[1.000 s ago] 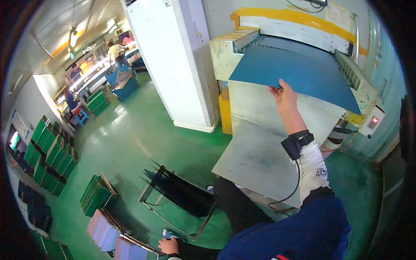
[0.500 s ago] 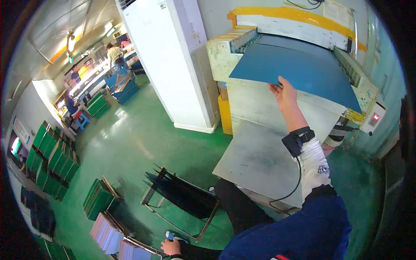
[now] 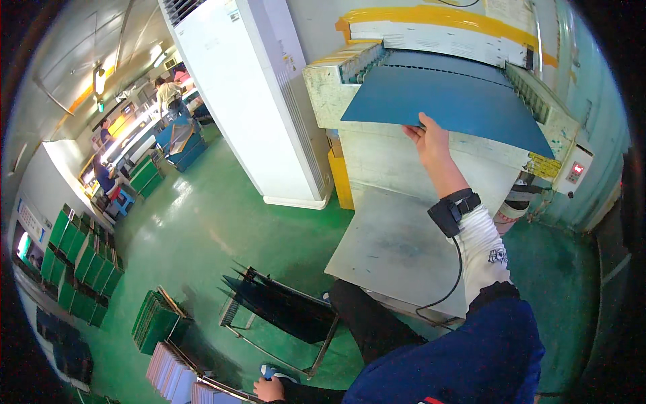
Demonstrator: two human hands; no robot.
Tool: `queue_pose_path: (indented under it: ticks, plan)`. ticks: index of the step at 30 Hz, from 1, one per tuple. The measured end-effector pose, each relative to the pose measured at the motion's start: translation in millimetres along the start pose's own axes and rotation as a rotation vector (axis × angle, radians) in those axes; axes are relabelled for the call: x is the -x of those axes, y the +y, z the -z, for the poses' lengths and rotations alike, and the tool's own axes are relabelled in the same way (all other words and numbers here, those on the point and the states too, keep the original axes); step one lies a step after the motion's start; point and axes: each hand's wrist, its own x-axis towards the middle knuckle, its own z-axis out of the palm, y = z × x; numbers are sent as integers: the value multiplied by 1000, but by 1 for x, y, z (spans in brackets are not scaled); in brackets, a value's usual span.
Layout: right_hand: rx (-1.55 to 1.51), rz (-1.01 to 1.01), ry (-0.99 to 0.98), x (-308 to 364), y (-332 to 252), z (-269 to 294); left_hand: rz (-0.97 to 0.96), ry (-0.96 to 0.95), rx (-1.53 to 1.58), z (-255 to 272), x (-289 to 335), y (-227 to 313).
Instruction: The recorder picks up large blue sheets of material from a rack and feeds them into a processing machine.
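Note:
A large flat blue panel [image 3: 444,97] lies across the bed of a pale machine [image 3: 404,158] with a row of rollers along each side. My right hand [image 3: 431,138] pinches the panel's near edge, fingers curled at the rim and thumb on top. Across the panel's far part runs a dashed dark line. My left hand [image 3: 269,389] is low at the bottom, closed at the end of a metal rack rail [image 3: 225,385]; its fingers are partly hidden. Beside it, dark panels [image 3: 286,310] lean in a metal-framed rack [image 3: 235,330].
Below the machine juts a grey sloping board [image 3: 397,249]. A tall white cabinet unit [image 3: 235,94] stands to its left. Racks of green panels [image 3: 158,320] and pale panels [image 3: 171,370] stand at lower left. Several people work at a far bench. A control box [image 3: 574,172] hangs at right.
The view has shifted slightly. My right hand keeps its hold on the panel, whose near right corner now sits a little higher. The dashed line on the far part shows more clearly.

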Motion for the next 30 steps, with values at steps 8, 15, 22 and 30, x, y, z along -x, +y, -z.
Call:
queue_pose_path:
  ticks: [8,15,22,30]
  plan:
    - [14,24,9,-14,-1,0,-5,3,-14,1,3,0]
    - [-36,6,57,-44,-4,9,-78,42,-64,-14,-2,-9]
    - [-4,18,40,-44,-14,9,-38,-11,-89,-9,-1,-1]
    - [53,-17,53,-40,-19,4,-42,99,-59,-26,-8,-11]
